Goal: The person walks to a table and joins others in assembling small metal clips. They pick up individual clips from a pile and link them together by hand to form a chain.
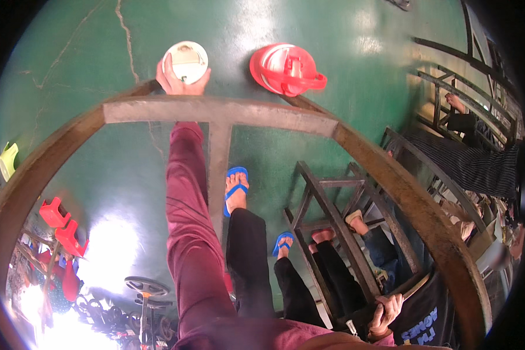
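On the far left, small red stools (61, 224) stand on the green floor (344, 76), with a yellow-green one (7, 160) above them near the edge of the picture. Lower down, near the bottom left corner, there are dark round metal parts (146, 286), but the bright glare hides much of them.

A big rusty metal frame (216, 111) curves across the view. It has a flat top bar and a short bar going down from its middle.

The person's left arm, in a dark red sleeve (186, 221), reaches up past the top bar. The left hand (178, 81) holds a round white cup (185, 61). The fingers wrap around its near side, and the thumb presses on its left side. So the cup is in the hand, just past the top bar of the frame, over the floor. I cannot tell if it also rests on the floor. It looks like it is being picked up or set down, and the picture does not show which.

To the right of the cup lies a red jug (286, 69) on the floor, just beyond the top bar. No hand touches it.

Under the frame are the person's feet in blue flip-flops (236, 186).

A smaller dark metal frame (332, 221) stands right of them. Another person's hand (388, 312) grips it low down, near the bottom edge.

The person's own right hand does not show.
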Motion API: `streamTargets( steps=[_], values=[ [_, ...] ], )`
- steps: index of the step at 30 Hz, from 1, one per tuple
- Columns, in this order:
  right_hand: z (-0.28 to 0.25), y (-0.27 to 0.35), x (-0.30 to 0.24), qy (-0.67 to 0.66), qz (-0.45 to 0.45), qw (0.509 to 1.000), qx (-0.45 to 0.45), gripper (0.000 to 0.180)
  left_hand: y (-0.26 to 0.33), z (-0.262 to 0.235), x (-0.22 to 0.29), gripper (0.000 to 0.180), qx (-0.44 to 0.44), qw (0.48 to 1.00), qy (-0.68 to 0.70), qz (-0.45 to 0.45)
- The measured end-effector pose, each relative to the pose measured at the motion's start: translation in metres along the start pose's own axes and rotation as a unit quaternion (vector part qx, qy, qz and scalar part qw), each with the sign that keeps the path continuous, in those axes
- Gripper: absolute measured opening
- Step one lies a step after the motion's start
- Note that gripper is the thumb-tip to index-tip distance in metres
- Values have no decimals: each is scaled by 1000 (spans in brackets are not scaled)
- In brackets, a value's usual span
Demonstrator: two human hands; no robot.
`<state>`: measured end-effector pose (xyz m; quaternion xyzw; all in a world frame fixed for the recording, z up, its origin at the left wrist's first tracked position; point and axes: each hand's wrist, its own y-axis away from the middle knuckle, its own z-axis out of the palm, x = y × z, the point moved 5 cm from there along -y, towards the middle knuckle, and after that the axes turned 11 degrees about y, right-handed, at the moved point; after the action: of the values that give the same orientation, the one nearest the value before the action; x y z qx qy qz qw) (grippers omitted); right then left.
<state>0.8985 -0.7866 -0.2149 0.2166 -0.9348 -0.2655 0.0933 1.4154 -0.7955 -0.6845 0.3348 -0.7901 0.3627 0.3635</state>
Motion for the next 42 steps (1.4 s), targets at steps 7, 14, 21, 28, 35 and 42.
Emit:
streamTargets(
  steps=[7, 14, 21, 28, 35, 42],
  values=[
    [-1, -3, -2, 2, 8, 1000, -1, 19, -1, -26, 22, 105, -21, 996, -77, 30],
    [-2, 0, -4, -26, -8, 999, 35, 14, 63, -99, 55, 101, -72, 986, -84, -128],
    [-9, -1, -11, -89, -20, 988, 128, 20, 117, -257, 162, 109, -11, 983, -32, -182],
    [4, 17, 22, -201, -16, 948, 245, 34, 160, -385, 390, 104, 129, 973, 114, -156],
    [-43, 88, 16, -486, -134, 819, 274, 62, 201, -398, 640, 122, -80, 985, 149, 23],
    [-99, 373, 89, -488, -341, 743, 306, 125, 259, -408, 860, 140, -348, 869, 294, 191]
  ],
)
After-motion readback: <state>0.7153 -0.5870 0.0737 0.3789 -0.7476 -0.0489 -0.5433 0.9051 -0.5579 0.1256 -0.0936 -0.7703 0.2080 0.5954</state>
